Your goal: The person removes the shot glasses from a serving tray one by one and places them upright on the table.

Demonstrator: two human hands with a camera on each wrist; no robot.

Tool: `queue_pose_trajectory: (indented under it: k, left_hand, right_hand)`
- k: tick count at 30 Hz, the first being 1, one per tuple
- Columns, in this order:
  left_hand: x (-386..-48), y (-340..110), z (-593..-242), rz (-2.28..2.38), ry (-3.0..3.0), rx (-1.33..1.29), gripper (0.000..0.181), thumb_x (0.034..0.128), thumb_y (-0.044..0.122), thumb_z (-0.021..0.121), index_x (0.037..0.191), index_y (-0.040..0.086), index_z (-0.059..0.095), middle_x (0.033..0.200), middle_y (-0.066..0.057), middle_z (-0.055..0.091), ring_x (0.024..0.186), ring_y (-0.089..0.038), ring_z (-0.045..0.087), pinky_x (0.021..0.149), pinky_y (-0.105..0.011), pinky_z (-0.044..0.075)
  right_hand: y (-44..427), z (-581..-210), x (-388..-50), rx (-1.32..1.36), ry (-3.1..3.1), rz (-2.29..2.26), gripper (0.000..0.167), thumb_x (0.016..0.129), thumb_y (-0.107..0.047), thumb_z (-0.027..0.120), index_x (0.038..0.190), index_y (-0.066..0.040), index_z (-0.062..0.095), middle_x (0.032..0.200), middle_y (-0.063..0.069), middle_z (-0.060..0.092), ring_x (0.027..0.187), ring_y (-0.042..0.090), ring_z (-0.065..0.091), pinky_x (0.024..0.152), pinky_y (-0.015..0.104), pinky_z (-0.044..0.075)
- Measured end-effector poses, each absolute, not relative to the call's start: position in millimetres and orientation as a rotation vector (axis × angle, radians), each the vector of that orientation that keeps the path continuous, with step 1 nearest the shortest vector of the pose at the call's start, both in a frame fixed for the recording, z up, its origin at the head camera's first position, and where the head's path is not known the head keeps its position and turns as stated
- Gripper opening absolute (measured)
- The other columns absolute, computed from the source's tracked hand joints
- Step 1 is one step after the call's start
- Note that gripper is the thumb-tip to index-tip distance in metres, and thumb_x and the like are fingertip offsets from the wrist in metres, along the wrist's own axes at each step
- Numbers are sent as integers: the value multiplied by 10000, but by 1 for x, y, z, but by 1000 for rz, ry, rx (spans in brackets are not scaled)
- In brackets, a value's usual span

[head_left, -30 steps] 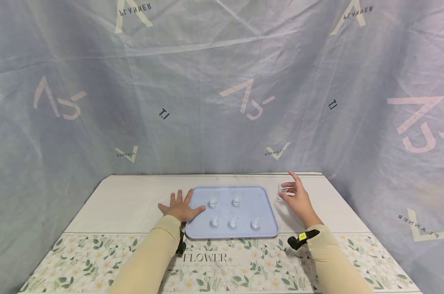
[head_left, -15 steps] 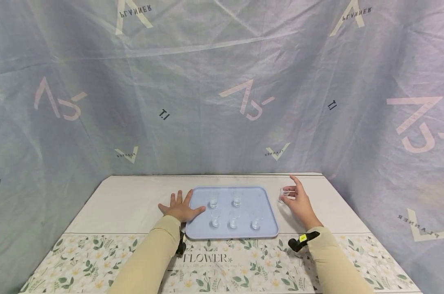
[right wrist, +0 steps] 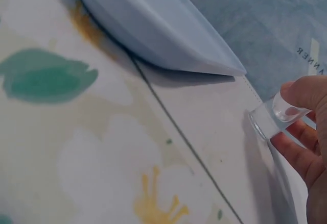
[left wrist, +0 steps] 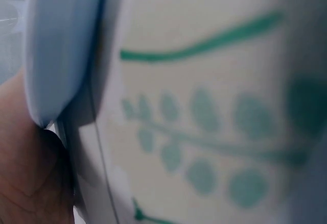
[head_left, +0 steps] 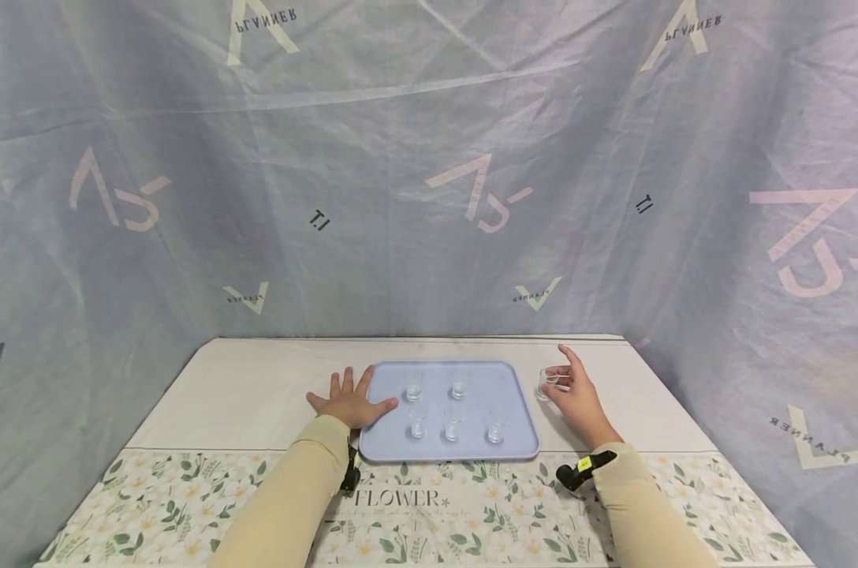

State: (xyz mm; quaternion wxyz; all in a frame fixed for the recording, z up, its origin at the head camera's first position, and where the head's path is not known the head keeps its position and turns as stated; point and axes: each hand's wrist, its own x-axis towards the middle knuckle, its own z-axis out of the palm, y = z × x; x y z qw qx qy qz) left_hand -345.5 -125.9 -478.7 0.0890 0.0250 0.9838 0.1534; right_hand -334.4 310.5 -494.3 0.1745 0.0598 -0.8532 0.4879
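With thumb and fingers my right hand [head_left: 574, 394] grips a small clear glass [head_left: 545, 384], just right of the light blue tray [head_left: 517, 450]. The right wrist view shows the same glass [right wrist: 268, 122] between thumb and fingertips, near the white table surface; whether it touches the table I cannot tell. My left hand [head_left: 349, 404] lies with spread fingers at the tray's left edge, its thumb over the rim. On the tray stand several small clear glasses [head_left: 459, 388], two in the back row and three in front. The left wrist view catches part of the left hand [left wrist: 30, 157] against the tray rim.
A cloth printed with flowers [head_left: 259, 513] covers the near part of the table, and a plain white surface [head_left: 237, 386] lies behind it. Grey-blue printed curtains [head_left: 372, 197] enclose the back and both sides.
My right hand has come slightly toward me with the glass in its grip. The left hand, tray and glasses on it stay in place.
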Motion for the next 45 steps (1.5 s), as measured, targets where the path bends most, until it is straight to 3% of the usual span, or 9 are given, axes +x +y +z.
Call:
queue_pose_trajectory:
  k: [10, 15, 17, 21, 26, 33, 38, 40, 45]
  left_hand:
    - [-352, -128, -485, 468, 2921, 74, 1038, 848, 848, 447, 1647, 277, 114, 1689, -193, 41, 1535, -450, -14, 1054, -828, -40]
    - [-350, -128, -484, 478, 2918, 72, 1069, 823, 877, 440, 1646, 273, 124, 1687, -198, 50, 1534, -454, -16, 1048, -827, -63]
    - [-345, -126, -476, 483, 2903, 59, 1027, 859, 822, 475, 1647, 261, 130, 1689, -192, 41, 1536, -446, -26, 1053, -820, -75]
    - [-345, -127, -476, 483, 2905, 67, 990, 887, 782, 489, 1647, 263, 124, 1688, -192, 33, 1533, -452, -27, 1051, -826, -56]
    - [-348, -127, -480, 481, 2906, 72, 1004, 876, 804, 476, 1647, 261, 130, 1687, -199, 40, 1532, -457, -19, 1049, -828, -56]
    - [-362, -130, -501, 461, 2898, 60, 1102, 794, 928, 375, 1645, 314, 39, 1694, -157, -49, 1534, -419, -103, 1030, -820, -128]
    - [-366, -130, -505, 469, 2925, 63, 1133, 758, 962, 357, 1646, 313, 85, 1696, -167, -5, 1534, -442, -67, 1015, -836, -117]
    - [-363, -130, -503, 472, 2923, 64, 1121, 773, 948, 369, 1646, 305, 88, 1695, -171, -1, 1535, -440, -63, 1018, -836, -114]
    - [-351, -127, -486, 474, 2908, 60, 1033, 852, 846, 443, 1647, 280, 106, 1693, -179, 21, 1540, -430, -38, 1051, -820, -81]
  right_hand:
    - [312, -498, -335, 182, -2419, 1383, 871, 882, 64, 727, 1590, -71, 238, 1182, 266, 646, 1029, 378, 646, 883, 259, 537]
    - [312, -498, -335, 167, -2442, 1382, 882, 894, 39, 727, 1602, -85, 216, 1194, 254, 649, 1063, 377, 638, 877, 209, 513]
    - [312, -496, -335, 159, -2457, 1404, 902, 899, 22, 730, 1612, -100, 191, 1218, 248, 639, 1086, 375, 626, 872, 208, 508]
    - [313, -492, -336, 181, -2449, 1494, 957, 906, -13, 737, 1629, -120, 119, 1305, 280, 582, 1177, 413, 579, 970, 371, 501]
    - [310, -480, -337, 248, -2366, 1547, 983, 884, 6, 750, 1621, -73, 104, 1373, 354, 509, 1290, 487, 495, 1123, 589, 339]
    - [300, -457, -334, 282, -2326, 1554, 986, 870, 58, 743, 1619, -73, 116, 1386, 335, 497, 1313, 480, 475, 1159, 563, 300]
    - [288, -432, -321, 350, -2296, 1570, 956, 849, 91, 740, 1597, -1, 151, 1358, 375, 484, 1276, 537, 474, 1121, 619, 316]
    - [285, -426, -316, 375, -2280, 1582, 951, 842, 106, 739, 1589, 23, 155, 1358, 393, 475, 1272, 548, 470, 1113, 632, 315]
    - [283, -434, -322, 412, -2249, 1613, 976, 849, 102, 745, 1611, -57, 155, 1398, 345, 471, 1309, 481, 465, 1142, 580, 315]
